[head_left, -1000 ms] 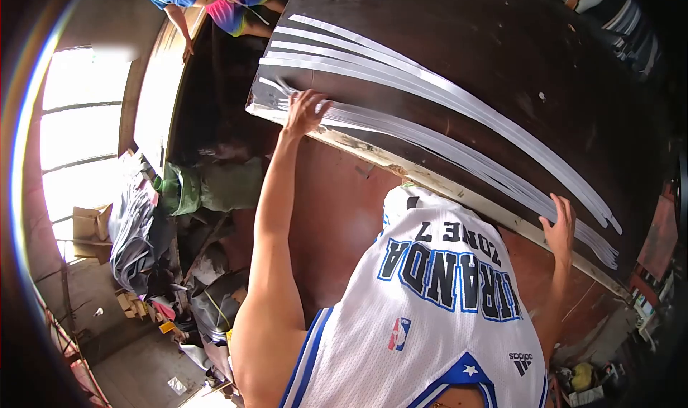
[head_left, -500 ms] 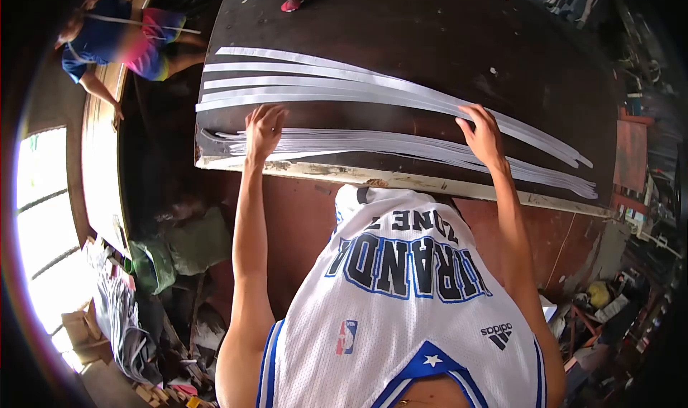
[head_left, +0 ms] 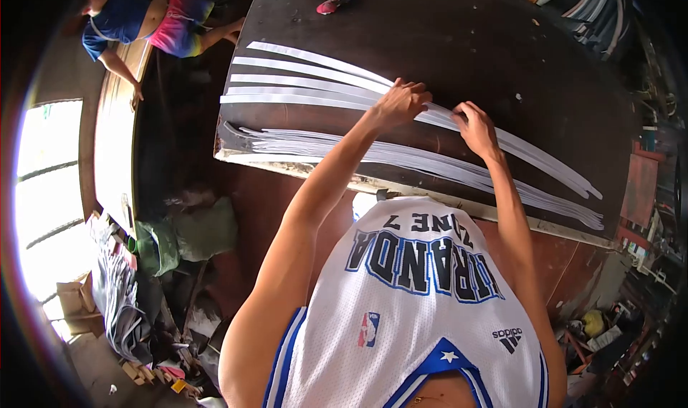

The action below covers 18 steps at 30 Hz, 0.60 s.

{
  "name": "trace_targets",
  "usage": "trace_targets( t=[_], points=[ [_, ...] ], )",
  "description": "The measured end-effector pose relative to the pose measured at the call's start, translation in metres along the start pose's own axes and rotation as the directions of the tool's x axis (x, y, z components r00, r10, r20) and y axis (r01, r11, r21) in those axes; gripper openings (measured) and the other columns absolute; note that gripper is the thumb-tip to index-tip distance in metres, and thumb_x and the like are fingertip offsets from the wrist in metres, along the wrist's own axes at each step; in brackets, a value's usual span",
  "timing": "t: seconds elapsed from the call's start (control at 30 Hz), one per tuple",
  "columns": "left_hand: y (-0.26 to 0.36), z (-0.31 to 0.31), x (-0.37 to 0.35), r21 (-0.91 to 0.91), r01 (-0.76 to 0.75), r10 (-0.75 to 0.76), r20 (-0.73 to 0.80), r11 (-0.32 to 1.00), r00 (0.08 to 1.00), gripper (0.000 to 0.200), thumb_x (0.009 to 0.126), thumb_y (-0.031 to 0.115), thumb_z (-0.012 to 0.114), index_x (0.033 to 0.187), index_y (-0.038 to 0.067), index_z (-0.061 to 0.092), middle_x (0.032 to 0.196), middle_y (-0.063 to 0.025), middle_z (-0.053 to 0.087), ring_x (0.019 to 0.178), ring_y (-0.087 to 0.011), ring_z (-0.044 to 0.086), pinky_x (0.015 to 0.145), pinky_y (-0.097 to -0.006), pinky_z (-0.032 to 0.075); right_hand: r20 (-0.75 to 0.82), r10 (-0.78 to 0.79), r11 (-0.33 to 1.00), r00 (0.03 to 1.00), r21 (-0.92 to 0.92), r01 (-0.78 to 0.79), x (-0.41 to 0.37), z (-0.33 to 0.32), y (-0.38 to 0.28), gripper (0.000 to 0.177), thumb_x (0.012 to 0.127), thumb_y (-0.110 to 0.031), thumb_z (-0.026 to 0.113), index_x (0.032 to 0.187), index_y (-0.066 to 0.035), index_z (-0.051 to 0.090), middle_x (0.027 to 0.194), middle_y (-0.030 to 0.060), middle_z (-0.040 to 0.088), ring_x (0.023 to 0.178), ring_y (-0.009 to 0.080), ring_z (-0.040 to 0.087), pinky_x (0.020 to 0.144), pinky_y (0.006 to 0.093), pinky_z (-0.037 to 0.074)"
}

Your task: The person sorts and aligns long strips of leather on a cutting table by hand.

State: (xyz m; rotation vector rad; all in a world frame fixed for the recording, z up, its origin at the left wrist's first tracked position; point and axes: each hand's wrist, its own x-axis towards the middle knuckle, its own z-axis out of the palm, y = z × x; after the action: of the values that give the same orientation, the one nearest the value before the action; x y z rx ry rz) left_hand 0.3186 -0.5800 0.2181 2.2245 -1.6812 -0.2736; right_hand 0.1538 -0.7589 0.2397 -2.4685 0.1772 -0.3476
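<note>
Long white strips (head_left: 315, 71) lie fanned across a dark brown table (head_left: 459, 35), with a second bundle of white strips (head_left: 322, 148) nearer the front edge. My left hand (head_left: 401, 101) is curled on the upper strips near their middle, fingers pinched on them. My right hand (head_left: 474, 125) rests just to its right, fingers bent down on the same strips. Both arms reach forward over my white jersey (head_left: 408, 293).
A red-handled tool (head_left: 337, 1) lies at the table's far side. Another person (head_left: 143, 17) in blue and pink bends over a bench at the upper left. Bags and clutter (head_left: 165, 250) fill the floor on the left; more clutter (head_left: 602, 322) sits lower right.
My left hand left the near bundle at the table's left end and moved right onto the upper strips. My right hand stayed on them, so both hands are now close together.
</note>
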Motion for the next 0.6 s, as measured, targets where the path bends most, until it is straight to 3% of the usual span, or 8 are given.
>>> trace_targets(
  t=[0.07, 0.2, 0.27, 0.37, 0.53, 0.6],
  points=[
    [-0.016, -0.001, -0.029, 0.043, -0.014, 0.017, -0.067, 0.999, 0.998, 0.023, 0.091, 0.027, 0.066, 0.107, 0.011, 0.066, 0.113, -0.0081, 0.064, 0.109, -0.0261, 0.062, 0.099, -0.0449, 0.042, 0.002, -0.037, 0.999, 0.999, -0.001, 0.037, -0.013, -0.002, -0.002, 0.01, 0.087, -0.009, 0.068, 0.092, -0.003, 0.061, 0.09, 0.0129, 0.066, 0.083, 0.0356, 0.065, 0.07, 0.0422, 0.051],
    [-0.068, -0.007, -0.109, 0.367, -0.004, 0.105, -0.255, 0.93, 0.961, 0.022, 0.091, 0.024, 0.066, 0.108, 0.011, 0.066, 0.11, -0.0071, 0.065, 0.109, -0.0236, 0.061, 0.097, -0.0435, 0.043, 0.001, -0.114, 0.993, 0.993, -0.037, 0.114, -0.042, -0.007, 0.002, 0.01, 0.09, -0.012, 0.066, 0.093, -0.004, 0.061, 0.089, 0.011, 0.066, 0.082, 0.0337, 0.066, 0.069, 0.0404, 0.052],
    [-0.086, -0.02, -0.152, 0.403, 0.097, -0.043, -0.14, 0.91, 0.989, 0.029, 0.092, 0.021, 0.062, 0.119, 0.011, 0.064, 0.121, -0.008, 0.062, 0.119, -0.023, 0.057, 0.105, -0.0466, 0.041, 0.019, -0.074, 0.995, 0.997, -0.063, 0.075, -0.055, -0.01, 0.004, 0.01, 0.09, -0.012, 0.067, 0.094, -0.005, 0.062, 0.089, 0.0104, 0.067, 0.082, 0.0327, 0.067, 0.069, 0.0397, 0.053],
    [-0.106, -0.038, -0.188, 0.384, 0.128, -0.061, -0.184, 0.914, 0.981, 0.025, 0.086, 0.012, 0.067, 0.111, 0.01, 0.067, 0.111, -0.0046, 0.065, 0.108, -0.0219, 0.061, 0.096, -0.0424, 0.045, 0.038, -0.124, 0.989, 0.992, -0.076, 0.126, -0.066, -0.008, 0.016, 0.01, 0.091, -0.013, 0.066, 0.095, -0.004, 0.064, 0.09, 0.0099, 0.067, 0.082, 0.0318, 0.067, 0.069, 0.0393, 0.053],
    [-0.134, -0.064, -0.232, 0.414, 0.211, -0.115, -0.246, 0.885, 0.962, 0.019, 0.085, 0.012, 0.072, 0.102, 0.01, 0.064, 0.1, -0.0035, 0.066, 0.102, -0.0219, 0.064, 0.089, -0.0417, 0.045, 0.087, -0.127, 0.985, 0.988, -0.106, 0.135, -0.073, 0.0, 0.019, 0.01, 0.088, -0.013, 0.068, 0.093, -0.005, 0.066, 0.089, 0.0088, 0.066, 0.083, 0.0302, 0.066, 0.071, 0.0389, 0.053],
    [-0.144, -0.077, -0.247, 0.418, 0.236, -0.182, -0.165, 0.877, 0.969, 0.019, 0.084, 0.011, 0.072, 0.102, 0.011, 0.065, 0.095, -0.0018, 0.065, 0.096, -0.0231, 0.064, 0.085, -0.0423, 0.045, 0.091, -0.112, 0.987, 0.99, -0.106, 0.122, -0.075, -0.002, 0.019, 0.01, 0.087, -0.012, 0.069, 0.093, -0.005, 0.067, 0.089, 0.0083, 0.065, 0.083, 0.0297, 0.066, 0.071, 0.0387, 0.053]
  ],
)
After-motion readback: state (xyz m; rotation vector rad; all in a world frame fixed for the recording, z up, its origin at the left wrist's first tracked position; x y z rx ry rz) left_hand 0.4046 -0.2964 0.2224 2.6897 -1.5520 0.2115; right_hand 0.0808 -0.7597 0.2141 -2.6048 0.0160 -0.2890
